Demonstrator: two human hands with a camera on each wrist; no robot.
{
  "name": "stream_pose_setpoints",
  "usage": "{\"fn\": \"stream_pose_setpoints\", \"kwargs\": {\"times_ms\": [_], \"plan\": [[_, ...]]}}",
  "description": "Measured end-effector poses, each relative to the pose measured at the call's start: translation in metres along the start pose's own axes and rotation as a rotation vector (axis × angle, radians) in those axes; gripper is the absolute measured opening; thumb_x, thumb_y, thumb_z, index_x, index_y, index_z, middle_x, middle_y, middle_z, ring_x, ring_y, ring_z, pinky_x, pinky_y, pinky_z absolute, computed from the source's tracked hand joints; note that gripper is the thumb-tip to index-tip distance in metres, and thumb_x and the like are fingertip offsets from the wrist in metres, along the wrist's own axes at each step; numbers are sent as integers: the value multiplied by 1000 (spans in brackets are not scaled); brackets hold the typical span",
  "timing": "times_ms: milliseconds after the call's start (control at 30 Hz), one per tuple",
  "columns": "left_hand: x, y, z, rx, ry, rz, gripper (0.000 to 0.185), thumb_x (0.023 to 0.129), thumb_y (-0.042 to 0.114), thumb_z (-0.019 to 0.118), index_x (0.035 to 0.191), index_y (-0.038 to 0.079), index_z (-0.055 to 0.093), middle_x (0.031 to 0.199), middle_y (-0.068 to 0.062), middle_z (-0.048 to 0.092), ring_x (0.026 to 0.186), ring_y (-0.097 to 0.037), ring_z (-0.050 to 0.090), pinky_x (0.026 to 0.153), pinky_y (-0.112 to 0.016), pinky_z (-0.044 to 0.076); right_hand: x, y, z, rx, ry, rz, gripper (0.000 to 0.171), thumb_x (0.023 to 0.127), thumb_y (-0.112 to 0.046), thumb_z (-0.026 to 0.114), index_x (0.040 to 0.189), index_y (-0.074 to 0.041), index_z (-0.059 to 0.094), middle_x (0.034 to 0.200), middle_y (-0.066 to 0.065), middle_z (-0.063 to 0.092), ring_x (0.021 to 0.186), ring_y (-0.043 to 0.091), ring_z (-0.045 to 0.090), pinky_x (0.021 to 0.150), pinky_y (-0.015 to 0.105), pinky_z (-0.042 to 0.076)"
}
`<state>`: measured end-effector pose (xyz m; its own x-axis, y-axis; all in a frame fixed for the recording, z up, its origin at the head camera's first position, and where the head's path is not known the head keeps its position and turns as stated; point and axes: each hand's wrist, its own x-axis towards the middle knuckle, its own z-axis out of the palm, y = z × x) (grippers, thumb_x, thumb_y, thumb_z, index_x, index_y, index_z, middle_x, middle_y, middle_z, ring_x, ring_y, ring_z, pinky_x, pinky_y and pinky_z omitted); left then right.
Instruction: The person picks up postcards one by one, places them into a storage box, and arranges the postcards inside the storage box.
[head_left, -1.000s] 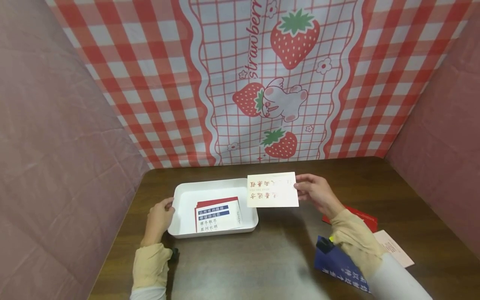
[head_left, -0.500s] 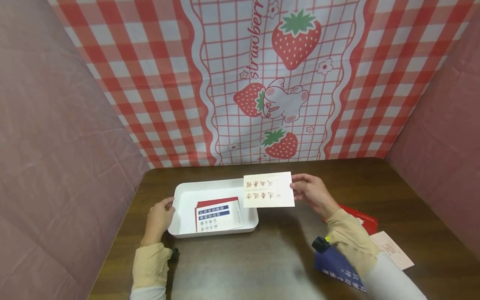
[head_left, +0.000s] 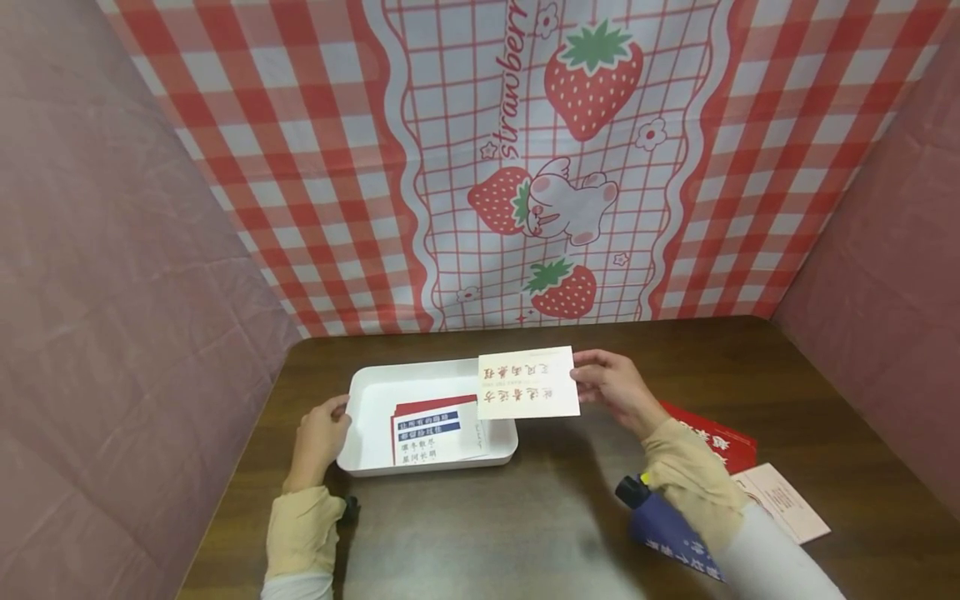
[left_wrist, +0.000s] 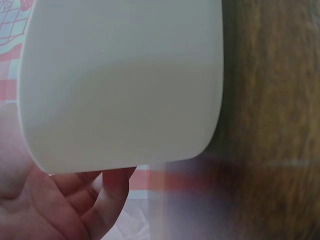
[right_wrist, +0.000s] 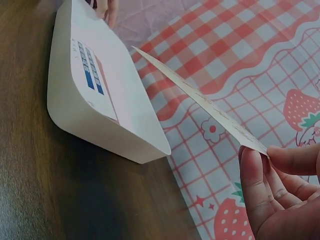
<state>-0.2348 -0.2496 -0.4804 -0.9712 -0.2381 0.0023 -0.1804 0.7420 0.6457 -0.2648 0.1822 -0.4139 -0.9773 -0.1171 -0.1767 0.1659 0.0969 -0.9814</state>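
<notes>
A cream postcard (head_left: 528,383) with red printed characters is held level by its right edge in my right hand (head_left: 611,390). In the right wrist view the thumb and fingers pinch the postcard's (right_wrist: 200,100) near end. The card's left end overlaps the right side of the white tray (head_left: 367,425) and stands above it. Inside the tray lie a white card (head_left: 431,433) with blue bands and a red card (head_left: 427,407) partly under it. My left hand (head_left: 320,437) holds the tray's left end; in the left wrist view its bent fingers (left_wrist: 112,195) meet the tray's end wall.
Under my right forearm, a red card (head_left: 720,442), a pale pink card (head_left: 787,504) and a blue card (head_left: 667,533) lie on the brown wooden table (head_left: 480,533), partly covered by the sleeve. A strawberry-print checked cloth (head_left: 300,167) hangs behind the table.
My right hand has moved left with the postcard, bringing it further over the tray's right side. More of the red card on the table shows now. The left hand and tray stay put.
</notes>
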Motion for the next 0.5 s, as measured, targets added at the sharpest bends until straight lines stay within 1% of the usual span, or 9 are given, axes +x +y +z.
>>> {"fn": "stream_pose_setpoints", "kwargs": {"times_ms": [200,367,500], "plan": [[0,-1,0,-4,-1,-2,43,92,11,48,133,1,57,122,-22,64,114,-42,59,95,-54,45,2,0,7,26,-25,-9,42,94,-6,58,129,13,45,81,-5,68,70,9,67,63,26,58],[1,-1,0,-5,-1,-3,43,92,11,48,133,2,57,122,-22,64,114,-42,59,95,-54,45,3,-1,10,21,-17,4,40,94,-7,57,129,10,46,81,-5,68,70,10,67,64,26,58],[1,-1,0,-1,-6,-10,43,93,11,48,134,2,57,123,-22,64,115,-42,59,97,-55,44,4,0,12,21,-25,-7,41,94,-6,58,128,12,46,81,-5,67,69,9,66,62,25,57]]}}
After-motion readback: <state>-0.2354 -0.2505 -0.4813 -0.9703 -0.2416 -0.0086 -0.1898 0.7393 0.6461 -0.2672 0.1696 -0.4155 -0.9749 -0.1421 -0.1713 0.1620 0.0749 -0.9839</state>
